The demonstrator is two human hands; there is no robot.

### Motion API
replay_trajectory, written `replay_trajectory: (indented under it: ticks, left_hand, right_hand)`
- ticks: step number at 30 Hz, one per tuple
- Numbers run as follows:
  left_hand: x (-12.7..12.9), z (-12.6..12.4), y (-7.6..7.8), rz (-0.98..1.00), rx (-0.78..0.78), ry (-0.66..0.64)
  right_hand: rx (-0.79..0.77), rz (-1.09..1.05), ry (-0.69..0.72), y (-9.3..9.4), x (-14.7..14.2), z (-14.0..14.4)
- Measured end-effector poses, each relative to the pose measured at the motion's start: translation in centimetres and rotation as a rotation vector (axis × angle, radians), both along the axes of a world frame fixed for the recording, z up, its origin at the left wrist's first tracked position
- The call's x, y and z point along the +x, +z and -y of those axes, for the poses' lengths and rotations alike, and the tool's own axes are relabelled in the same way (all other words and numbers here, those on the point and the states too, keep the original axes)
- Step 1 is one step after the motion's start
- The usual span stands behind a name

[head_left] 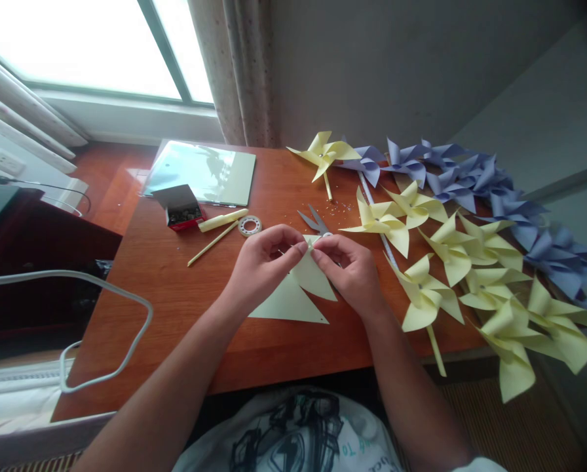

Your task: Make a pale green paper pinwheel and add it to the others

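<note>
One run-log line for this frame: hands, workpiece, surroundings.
left hand: pinching paper | right hand: pinching paper | nearby: scissors, tape | right side: yellow pinwheels, blue pinwheels

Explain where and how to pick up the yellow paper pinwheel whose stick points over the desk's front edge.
Take the yellow paper pinwheel by its stick, near the lower end, coming from the front side of the desk. The stick points that way and seems to jut past the edge, giving a narrow, exposed grip. The curled paper blades would probably crease if pinched.
</note>
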State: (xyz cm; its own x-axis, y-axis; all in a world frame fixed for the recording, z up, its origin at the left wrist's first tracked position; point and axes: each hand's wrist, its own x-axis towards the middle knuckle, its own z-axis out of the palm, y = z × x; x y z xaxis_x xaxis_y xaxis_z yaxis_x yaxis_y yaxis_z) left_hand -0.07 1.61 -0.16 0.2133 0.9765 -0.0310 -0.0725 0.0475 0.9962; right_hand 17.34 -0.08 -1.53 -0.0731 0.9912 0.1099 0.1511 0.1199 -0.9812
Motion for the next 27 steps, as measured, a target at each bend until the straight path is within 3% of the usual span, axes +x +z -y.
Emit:
replay_trajectory:
  ticks: [10,13,18,27]
  left_hand:
    - [0.2,0.1,-0.2,-0.11,0.062,-0.013]
    - [0.0,0.0,0.1,-0.067,0.047,0.059]
    - [-0.6,-0.5,0.4,0.07,-0.025,0.188]
    - [-0.4,-0.5,0.1,0.237,-0.223,0.137]
  right_hand:
    - [0.053,0.07,-0.054,0.3,-0.2,0.1]
    - [0.019,0.003,-0.128,-0.3,0.0,-0.1]
    - [-0.03,-0.28,-0.272,-1.1,0.6,-0.6]
    - [-0.082,-0.304,-0.325,-0.3,0.9,-0.8]
